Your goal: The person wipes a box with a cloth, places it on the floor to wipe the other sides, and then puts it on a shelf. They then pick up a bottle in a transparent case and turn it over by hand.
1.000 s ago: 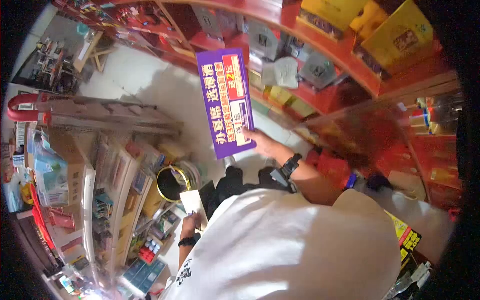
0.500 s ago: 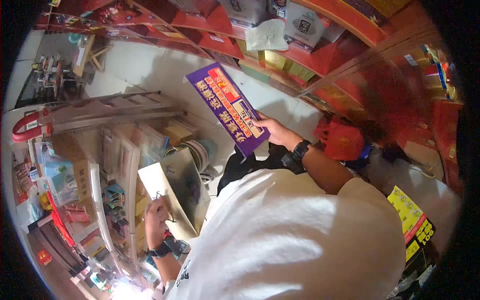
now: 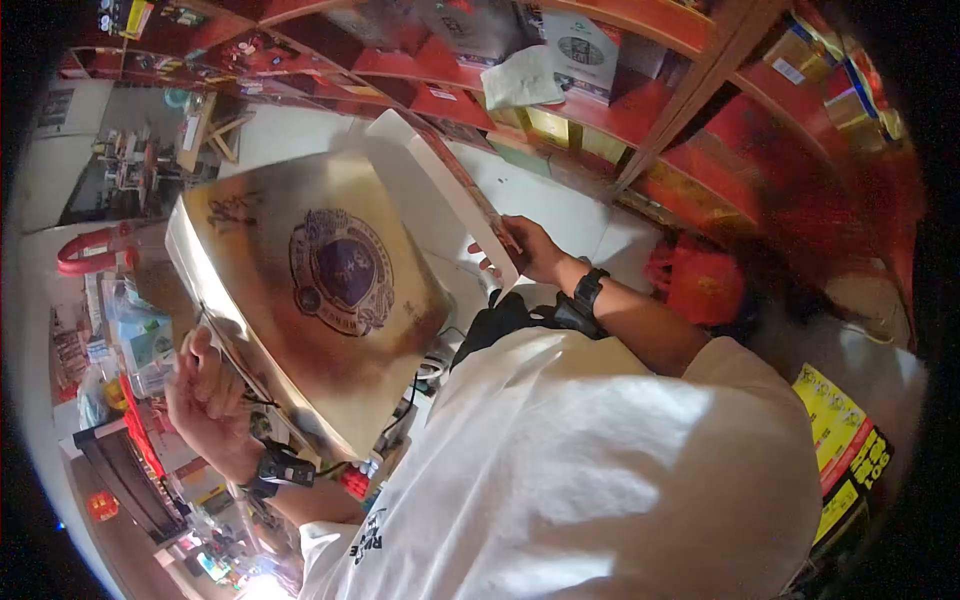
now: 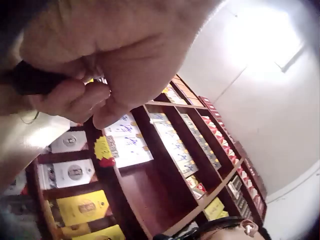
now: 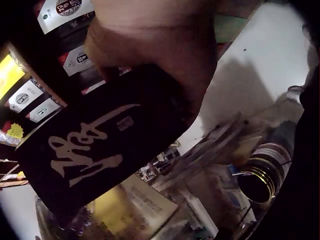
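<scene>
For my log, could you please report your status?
Left hand holds cream purple-crested paper bag; right hand holds flat rectangular pale-lettered board; nothing visibly blocking either.

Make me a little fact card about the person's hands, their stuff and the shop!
Left hand: holds a cream bag
Bag: tilted, with a dark blue crest
Right hand: grips a flat panel
Panel: pale in the head view; dark with swirly writing in the right wrist view
Shirt: white
Shelves: red, with boxes

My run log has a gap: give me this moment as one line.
left hand: holds emblem-printed paper bag | right hand: grips dark calligraphy panel | background: stocked shelves
</scene>
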A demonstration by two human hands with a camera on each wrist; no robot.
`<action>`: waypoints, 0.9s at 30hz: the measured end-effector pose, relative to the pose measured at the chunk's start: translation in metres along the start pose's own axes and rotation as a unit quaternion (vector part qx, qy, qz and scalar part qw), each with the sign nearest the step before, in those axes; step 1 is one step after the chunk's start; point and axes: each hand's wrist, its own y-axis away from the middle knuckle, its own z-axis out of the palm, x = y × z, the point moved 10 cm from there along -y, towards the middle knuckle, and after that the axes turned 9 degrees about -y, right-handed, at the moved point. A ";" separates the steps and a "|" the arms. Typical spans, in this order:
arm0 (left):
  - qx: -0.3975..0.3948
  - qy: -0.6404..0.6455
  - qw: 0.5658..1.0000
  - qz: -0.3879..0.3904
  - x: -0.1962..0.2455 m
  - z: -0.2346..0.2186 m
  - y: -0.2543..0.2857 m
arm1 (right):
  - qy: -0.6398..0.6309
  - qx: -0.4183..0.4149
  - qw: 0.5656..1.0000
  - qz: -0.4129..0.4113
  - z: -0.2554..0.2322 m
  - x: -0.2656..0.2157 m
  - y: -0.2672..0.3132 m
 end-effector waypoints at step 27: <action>-0.303 0.048 0.951 -0.046 -0.003 0.244 -0.052 | -0.035 -0.132 0.981 -0.141 0.090 -0.090 0.057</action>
